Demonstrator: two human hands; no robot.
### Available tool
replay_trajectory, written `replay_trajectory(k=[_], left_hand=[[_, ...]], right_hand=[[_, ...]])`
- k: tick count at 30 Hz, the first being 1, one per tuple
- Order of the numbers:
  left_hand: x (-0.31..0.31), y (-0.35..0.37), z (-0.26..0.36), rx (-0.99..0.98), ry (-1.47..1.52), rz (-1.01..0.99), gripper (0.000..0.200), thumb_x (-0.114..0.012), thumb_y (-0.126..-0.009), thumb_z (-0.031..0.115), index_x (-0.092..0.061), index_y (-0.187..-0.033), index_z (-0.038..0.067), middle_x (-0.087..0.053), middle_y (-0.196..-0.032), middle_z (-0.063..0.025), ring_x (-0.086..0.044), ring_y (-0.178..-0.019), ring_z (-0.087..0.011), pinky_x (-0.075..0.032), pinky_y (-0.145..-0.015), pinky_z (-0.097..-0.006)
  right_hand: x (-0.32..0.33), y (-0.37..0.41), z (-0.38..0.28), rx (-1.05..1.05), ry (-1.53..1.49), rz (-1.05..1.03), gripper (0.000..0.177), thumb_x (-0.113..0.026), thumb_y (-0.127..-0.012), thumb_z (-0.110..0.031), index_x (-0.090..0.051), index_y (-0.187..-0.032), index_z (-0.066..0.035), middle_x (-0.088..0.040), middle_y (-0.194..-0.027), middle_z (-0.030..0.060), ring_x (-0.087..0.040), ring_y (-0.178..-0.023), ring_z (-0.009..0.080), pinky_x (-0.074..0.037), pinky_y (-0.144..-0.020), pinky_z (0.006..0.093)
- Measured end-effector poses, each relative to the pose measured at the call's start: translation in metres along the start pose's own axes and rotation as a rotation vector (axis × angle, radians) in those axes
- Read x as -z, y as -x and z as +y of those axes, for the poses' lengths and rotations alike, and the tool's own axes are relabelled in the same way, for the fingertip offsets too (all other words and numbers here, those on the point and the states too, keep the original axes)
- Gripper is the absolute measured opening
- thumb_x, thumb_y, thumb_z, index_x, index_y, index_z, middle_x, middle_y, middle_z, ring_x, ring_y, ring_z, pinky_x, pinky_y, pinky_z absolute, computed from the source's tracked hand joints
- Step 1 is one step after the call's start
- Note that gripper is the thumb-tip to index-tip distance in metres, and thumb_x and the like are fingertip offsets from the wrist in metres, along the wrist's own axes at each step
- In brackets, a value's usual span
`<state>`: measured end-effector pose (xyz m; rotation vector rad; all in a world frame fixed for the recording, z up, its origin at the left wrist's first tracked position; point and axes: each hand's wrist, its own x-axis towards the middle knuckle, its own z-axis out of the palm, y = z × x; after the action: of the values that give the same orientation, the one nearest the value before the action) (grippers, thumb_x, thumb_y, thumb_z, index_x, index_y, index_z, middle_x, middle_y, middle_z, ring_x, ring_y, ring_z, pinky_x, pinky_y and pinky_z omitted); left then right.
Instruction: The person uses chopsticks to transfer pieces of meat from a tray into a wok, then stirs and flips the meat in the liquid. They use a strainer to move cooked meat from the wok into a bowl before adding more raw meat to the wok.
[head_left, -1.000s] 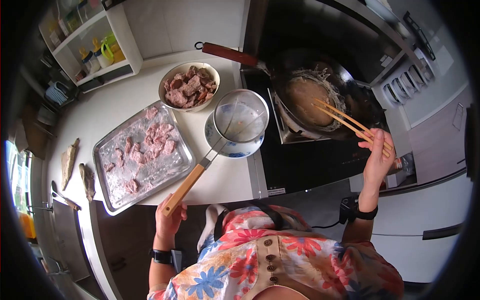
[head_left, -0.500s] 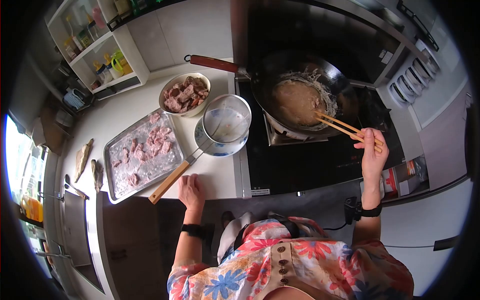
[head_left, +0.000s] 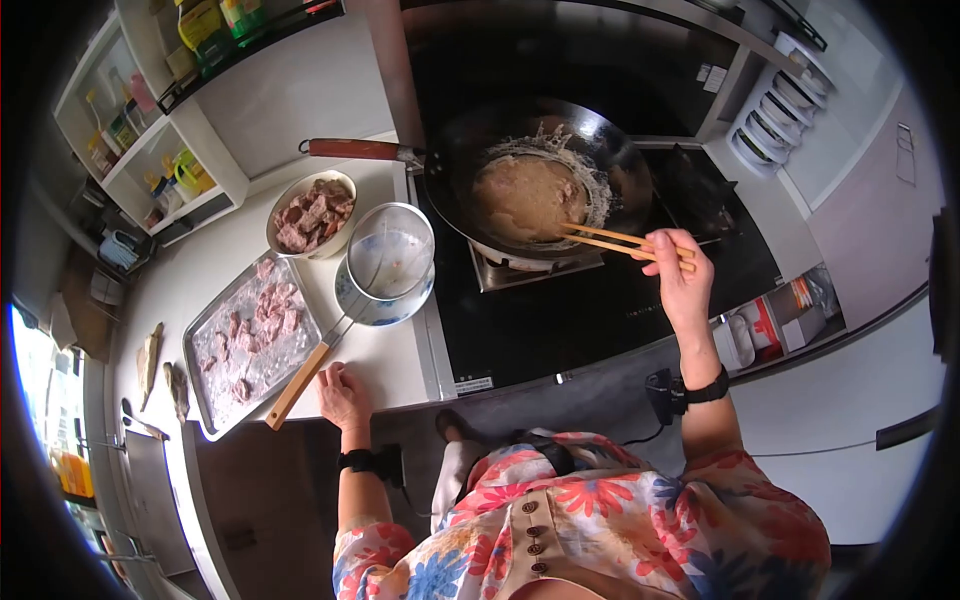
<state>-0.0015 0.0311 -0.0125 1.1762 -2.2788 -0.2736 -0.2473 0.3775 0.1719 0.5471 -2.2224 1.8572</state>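
Observation:
My right hand (head_left: 682, 278) is closed around a pair of chopsticks (head_left: 622, 242). Their tips dip into the right side of bubbling brown liquid (head_left: 515, 205) in a black wok (head_left: 628, 180). Froth rings the liquid, and a lump shows near its right edge. On the front edge of the counter rests my left hand (head_left: 343, 396), its fingers curled in with nothing visible in them. Close beside it lies the wooden handle (head_left: 298, 386) of a mesh strainer (head_left: 392, 250). The strainer's round head sits over a blue-and-white dish (head_left: 372, 313).
A metal tray (head_left: 214, 402) on the left holds scattered raw meat pieces. Behind it, a bowl (head_left: 274, 232) is heaped with meat. The wok's red-brown handle (head_left: 352, 149) points left. Scissors (head_left: 143, 421) lie at the far left, and lids (head_left: 768, 128) hang in a right-hand rack.
The camera view has swung, so the counter and stove appear further left. My right hand keeps the chopsticks in the liquid, and my left hand stays on the counter edge.

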Motion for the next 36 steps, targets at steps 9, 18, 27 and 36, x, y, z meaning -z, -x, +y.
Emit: replay_trajectory(k=[9, 18, 27, 36], left_hand=[[0.002, 0.000, 0.002, 0.033, 0.005, -0.016, 0.013, -0.047, -0.077, 0.010, -0.056, -0.086, 0.011, -0.052, -0.091, -0.0101, -0.053, -0.084, -0.0329, -0.043, -0.066, -0.0437], [0.000, 0.001, 0.000, 0.029, 0.019, -0.012, 0.013, -0.047, -0.077, 0.011, -0.056, -0.086, 0.011, -0.052, -0.089, -0.0106, -0.053, -0.083, -0.0331, -0.043, -0.066, -0.0435], [0.000, 0.000, 0.000, 0.022, 0.001, -0.001, 0.013, -0.047, -0.077, 0.012, -0.056, -0.087, 0.011, -0.052, -0.089, -0.0101, -0.053, -0.080, -0.0323, -0.043, -0.065, -0.0435], [-0.001, 0.001, -0.001, 0.005, 0.012, 0.010, 0.013, -0.048, -0.078, 0.012, -0.056, -0.088, 0.010, -0.052, -0.089, -0.0100, -0.054, -0.080, -0.0322, -0.043, -0.065, -0.0434]], right_hand=[[-0.009, -0.062, 0.026, -0.013, 0.059, -0.049, 0.022, -0.057, -0.087, -0.022, -0.060, -0.095, -0.002, -0.063, -0.081, 0.0056, -0.062, -0.067, 0.0117, -0.047, -0.053, 0.0216], [-0.027, -0.081, 0.050, -0.053, -0.209, 0.005, 0.025, -0.055, -0.088, -0.024, -0.058, -0.089, 0.001, -0.061, -0.079, 0.0089, -0.063, -0.064, 0.0145, -0.049, -0.050, 0.0207], [-0.028, -0.085, 0.048, -0.010, -0.110, -0.041, 0.027, -0.054, -0.088, -0.025, -0.056, -0.091, 0.002, -0.061, -0.081, 0.0091, -0.064, -0.063, 0.0146, -0.048, -0.049, 0.0199], [-0.005, -0.107, 0.051, -0.119, -0.334, 0.089, 0.032, -0.054, -0.088, -0.028, -0.051, -0.093, 0.003, -0.058, -0.084, 0.0115, -0.065, -0.064, 0.0211, -0.051, -0.049, 0.0239]])
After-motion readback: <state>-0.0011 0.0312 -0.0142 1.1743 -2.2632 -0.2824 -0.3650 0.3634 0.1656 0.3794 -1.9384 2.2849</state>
